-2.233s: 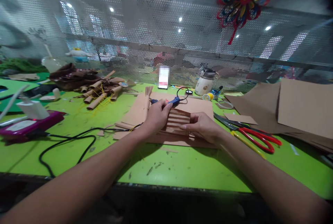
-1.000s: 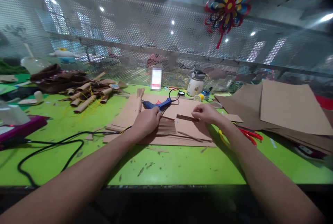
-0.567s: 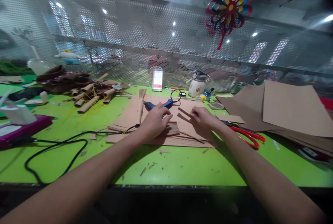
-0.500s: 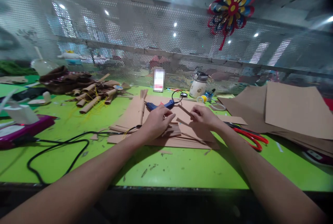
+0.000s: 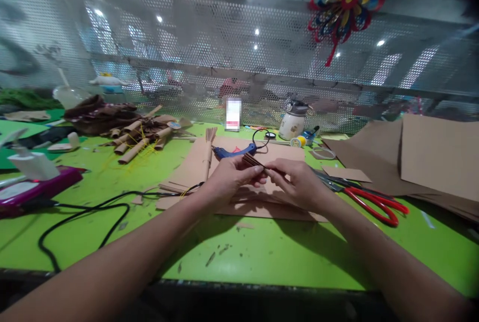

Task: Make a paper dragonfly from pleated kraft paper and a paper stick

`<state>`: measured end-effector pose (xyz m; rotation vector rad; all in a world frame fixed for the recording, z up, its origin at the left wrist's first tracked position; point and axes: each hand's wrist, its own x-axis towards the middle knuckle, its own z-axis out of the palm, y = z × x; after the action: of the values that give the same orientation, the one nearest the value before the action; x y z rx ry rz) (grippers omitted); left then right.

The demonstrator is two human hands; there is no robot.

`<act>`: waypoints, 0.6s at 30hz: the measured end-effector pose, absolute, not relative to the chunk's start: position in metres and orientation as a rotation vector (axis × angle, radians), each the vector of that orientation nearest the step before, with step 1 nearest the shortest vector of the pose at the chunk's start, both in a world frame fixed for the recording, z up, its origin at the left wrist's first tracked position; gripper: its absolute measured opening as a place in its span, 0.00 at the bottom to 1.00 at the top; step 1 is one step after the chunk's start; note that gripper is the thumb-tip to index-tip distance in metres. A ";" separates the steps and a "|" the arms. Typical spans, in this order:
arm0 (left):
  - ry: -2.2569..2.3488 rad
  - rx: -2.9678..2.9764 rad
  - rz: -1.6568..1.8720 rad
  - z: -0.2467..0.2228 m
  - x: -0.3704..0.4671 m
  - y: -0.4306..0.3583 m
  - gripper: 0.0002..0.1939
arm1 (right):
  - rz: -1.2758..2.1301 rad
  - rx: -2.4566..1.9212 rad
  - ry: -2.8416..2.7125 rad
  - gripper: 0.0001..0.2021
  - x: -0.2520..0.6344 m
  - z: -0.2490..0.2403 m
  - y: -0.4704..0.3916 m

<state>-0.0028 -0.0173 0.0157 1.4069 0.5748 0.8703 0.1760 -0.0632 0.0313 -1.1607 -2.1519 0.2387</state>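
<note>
Between my two hands is a small bundle of brown paper strips, raised above the cardboard sheet. My left hand is closed on the bundle, thumb on top. My right hand pinches its near end, the fingertips partly hiding it. Just behind the hands lies a blue glue gun. Left of it on the cardboard is a rolled paper piece with a frayed top. Loose paper strips lie under my hands.
Red-handled scissors and stacked brown card are on the right. Paper rolls lie at the left, near a purple power strip with black cable. A phone and a bottle stand at the back.
My right hand, with a strip, has come left to meet my left hand. The left hand has lifted slightly, and a bundle of strips now shows between both. The view has shifted slightly.
</note>
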 end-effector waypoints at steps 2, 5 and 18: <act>0.582 1.446 0.856 0.017 -0.003 -0.019 0.08 | 0.254 -1.166 -2.158 0.10 0.176 0.032 -0.064; 0.627 1.496 0.827 0.020 -0.004 -0.021 0.07 | 0.325 -1.204 -2.090 0.10 0.175 0.034 -0.065; 0.602 1.495 0.732 0.017 -0.003 -0.025 0.10 | 0.722 -1.156 -1.720 0.16 0.181 0.038 -0.063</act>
<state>-0.0034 -0.0251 0.0174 1.4951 0.6019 0.7316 0.1814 -0.0633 0.0377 -1.1558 -1.7200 0.7216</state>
